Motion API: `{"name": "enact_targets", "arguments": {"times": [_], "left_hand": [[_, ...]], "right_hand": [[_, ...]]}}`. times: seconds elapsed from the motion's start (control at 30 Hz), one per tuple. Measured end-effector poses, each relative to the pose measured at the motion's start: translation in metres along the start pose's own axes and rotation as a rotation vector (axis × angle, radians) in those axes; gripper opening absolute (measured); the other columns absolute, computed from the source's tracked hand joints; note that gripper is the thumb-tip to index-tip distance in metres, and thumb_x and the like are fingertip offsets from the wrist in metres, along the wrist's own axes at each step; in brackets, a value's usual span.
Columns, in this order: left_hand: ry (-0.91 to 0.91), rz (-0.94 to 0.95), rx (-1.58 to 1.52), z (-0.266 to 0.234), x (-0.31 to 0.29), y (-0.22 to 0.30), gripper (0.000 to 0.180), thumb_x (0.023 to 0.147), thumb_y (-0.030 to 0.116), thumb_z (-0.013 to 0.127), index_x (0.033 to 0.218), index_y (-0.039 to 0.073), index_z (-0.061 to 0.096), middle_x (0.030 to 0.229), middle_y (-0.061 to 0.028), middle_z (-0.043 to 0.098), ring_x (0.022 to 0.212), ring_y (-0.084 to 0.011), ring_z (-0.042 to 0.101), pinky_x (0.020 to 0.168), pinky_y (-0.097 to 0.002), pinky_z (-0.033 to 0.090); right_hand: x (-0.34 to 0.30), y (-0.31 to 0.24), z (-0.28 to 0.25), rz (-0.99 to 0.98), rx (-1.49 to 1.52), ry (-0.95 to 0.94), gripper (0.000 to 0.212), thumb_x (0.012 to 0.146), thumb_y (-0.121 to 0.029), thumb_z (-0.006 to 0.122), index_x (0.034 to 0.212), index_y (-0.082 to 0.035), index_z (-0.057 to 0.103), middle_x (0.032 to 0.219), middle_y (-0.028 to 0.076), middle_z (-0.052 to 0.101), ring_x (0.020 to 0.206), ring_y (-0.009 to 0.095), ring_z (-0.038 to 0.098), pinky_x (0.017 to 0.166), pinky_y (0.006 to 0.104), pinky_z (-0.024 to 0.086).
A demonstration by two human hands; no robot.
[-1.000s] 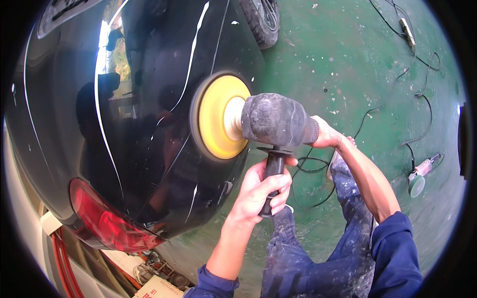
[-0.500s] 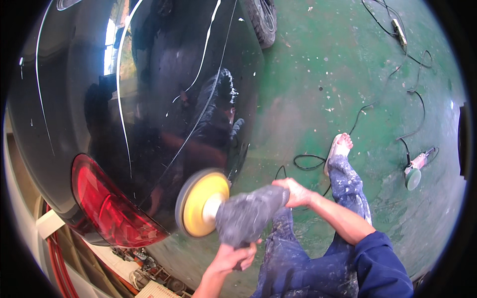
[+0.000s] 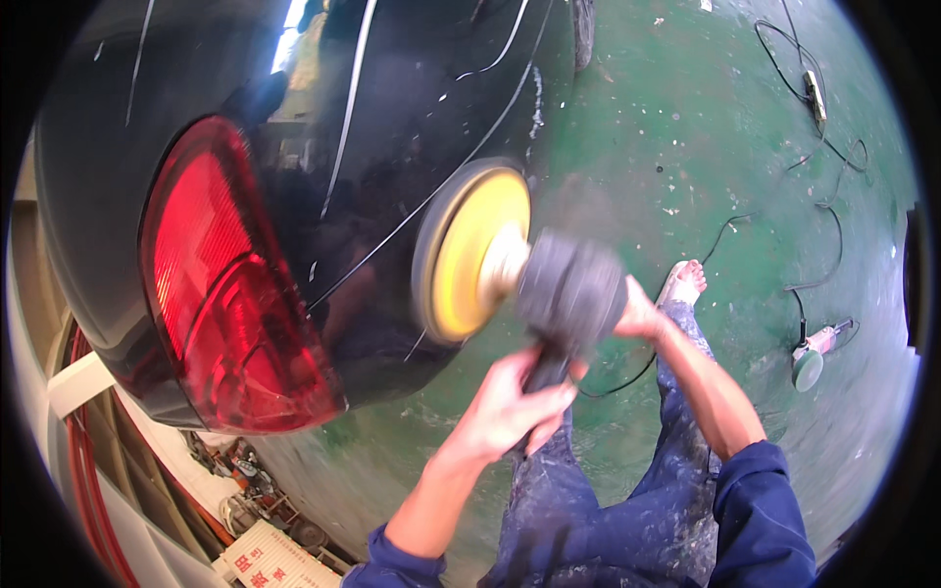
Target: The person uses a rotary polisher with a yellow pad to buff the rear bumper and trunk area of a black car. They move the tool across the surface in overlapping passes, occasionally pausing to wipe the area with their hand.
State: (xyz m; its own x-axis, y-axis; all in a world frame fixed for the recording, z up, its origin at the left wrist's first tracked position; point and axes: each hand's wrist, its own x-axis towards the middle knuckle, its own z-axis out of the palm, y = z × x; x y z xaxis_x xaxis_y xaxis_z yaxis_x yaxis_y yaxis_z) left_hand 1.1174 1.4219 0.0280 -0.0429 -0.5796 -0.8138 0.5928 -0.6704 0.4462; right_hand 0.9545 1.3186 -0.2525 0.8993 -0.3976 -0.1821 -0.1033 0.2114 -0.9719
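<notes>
A black polisher with a round yellow backing plate and a grey pad rim is in both my hands. Around its side handle my left hand is closed. My right hand grips the rear of the body, its fingers partly hidden behind the tool. The pad is against or very close to the rear corner of a black car; contact cannot be made out. White streaks of compound run over the glossy paint. A red tail light lies left of the pad.
A second, pinkish polisher with a green pad lies on the green floor at right. A power strip and black cords trail there. A white box and assorted parts stand at lower left, near red hoses.
The polisher and both hands have moved up and to the right in the picture. The view has shifted too, so the tail light appears larger and higher.
</notes>
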Motion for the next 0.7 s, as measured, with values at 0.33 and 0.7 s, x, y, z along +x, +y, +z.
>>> {"name": "enact_targets", "arguments": {"times": [0.33, 0.7], "left_hand": [[0.134, -0.14, 0.165, -0.127, -0.145, -0.151, 0.026, 0.084, 0.003, 0.068, 0.109, 0.002, 0.061, 0.068, -0.001, 0.059, 0.05, -0.0106, 0.052, 0.046, -0.0277, 0.041], [0.046, 0.064, 0.188, -0.04, -0.084, -0.015, 0.025, 0.085, 0.001, 0.074, 0.109, 0.0, 0.064, 0.079, -0.0017, 0.065, 0.054, -0.0069, 0.054, 0.047, -0.0263, 0.043]], "right_hand": [[-0.071, -0.03, 0.157, -0.074, -0.165, 0.017, 0.042, 0.062, -0.028, 0.087, 0.092, -0.009, 0.064, 0.083, 0.012, 0.065, 0.082, 0.036, 0.065, 0.078, 0.0457, 0.049], [-0.02, -0.116, 0.012, -0.033, -0.496, 0.199, 0.035, 0.063, -0.018, 0.084, 0.087, -0.005, 0.062, 0.082, 0.013, 0.067, 0.081, 0.036, 0.067, 0.077, 0.0424, 0.052]]}}
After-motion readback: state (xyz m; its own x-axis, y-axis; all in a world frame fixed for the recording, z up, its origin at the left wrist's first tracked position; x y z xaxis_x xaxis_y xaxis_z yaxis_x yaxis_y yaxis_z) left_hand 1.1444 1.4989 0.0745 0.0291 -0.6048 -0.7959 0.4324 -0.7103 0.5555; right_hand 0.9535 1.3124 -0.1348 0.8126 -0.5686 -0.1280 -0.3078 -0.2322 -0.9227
